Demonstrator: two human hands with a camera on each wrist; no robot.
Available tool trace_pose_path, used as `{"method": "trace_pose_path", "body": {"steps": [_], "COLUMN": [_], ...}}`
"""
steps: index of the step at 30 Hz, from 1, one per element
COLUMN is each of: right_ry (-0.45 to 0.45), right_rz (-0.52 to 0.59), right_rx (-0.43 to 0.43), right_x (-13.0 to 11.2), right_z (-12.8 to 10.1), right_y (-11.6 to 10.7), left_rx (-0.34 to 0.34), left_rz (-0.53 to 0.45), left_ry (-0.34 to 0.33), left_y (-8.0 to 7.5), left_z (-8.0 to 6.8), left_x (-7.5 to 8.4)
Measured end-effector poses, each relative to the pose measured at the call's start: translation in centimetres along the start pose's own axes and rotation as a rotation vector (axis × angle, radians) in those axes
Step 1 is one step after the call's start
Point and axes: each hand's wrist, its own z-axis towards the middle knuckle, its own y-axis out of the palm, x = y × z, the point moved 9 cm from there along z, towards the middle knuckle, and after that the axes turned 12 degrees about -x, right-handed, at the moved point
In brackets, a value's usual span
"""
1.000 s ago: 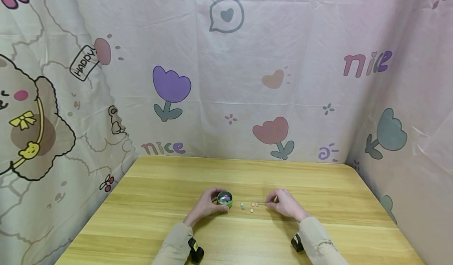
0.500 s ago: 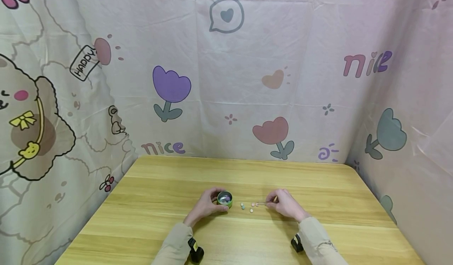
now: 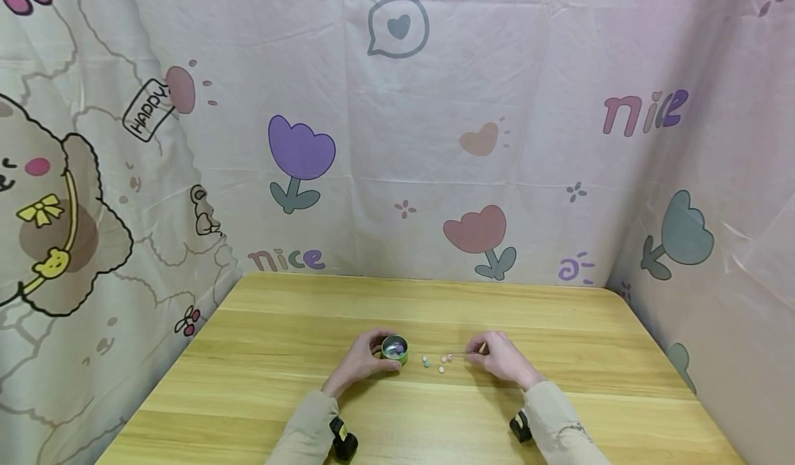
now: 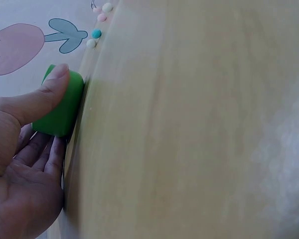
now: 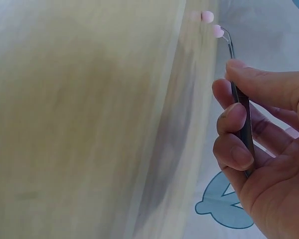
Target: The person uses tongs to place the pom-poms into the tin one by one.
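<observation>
**Closing tweezers on a pink bead beside the green tin**

Nothing much shifts in the last second: your left hand (image 3: pixel 363 358) keeps its thumb and fingers wrapped around the green tin (image 3: pixel 395 350), while your right hand (image 3: pixel 500 359) still pinches the tweezers (image 5: pixel 237 89). Their tips now touch a pink bead (image 5: pixel 218 31) just right of the tin, so the pickup looks in progress, not finished. Other beads (image 3: pixel 426 362) lie between tin and tweezers on the table (image 3: pixel 279 389).

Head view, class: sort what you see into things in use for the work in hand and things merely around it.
In use: left hand holding green tin; right hand holding tweezers; pink bead at their tip; loose beads.

Merely around: wooden table; printed cloth backdrop.
</observation>
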Motion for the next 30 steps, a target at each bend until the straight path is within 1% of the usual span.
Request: {"method": "trace_pose_path", "body": {"steps": [19,30], "right_ry": [-0.008,-0.026], "right_rz": [-0.005,-0.005], "right_rx": [0.017,0.027], "right_x": [-0.9,-2.1], "right_z": [0.4,0.8], "right_y": [-0.3,-0.3], "left_rx": [-0.001,-0.004], "left_rz": [-0.020,-0.026], "left_ry": [-0.003,-0.003], "left_y": [0.0,0.0], "left_z": [-0.1,-0.1], "left_x": [0.2,0.2]}}
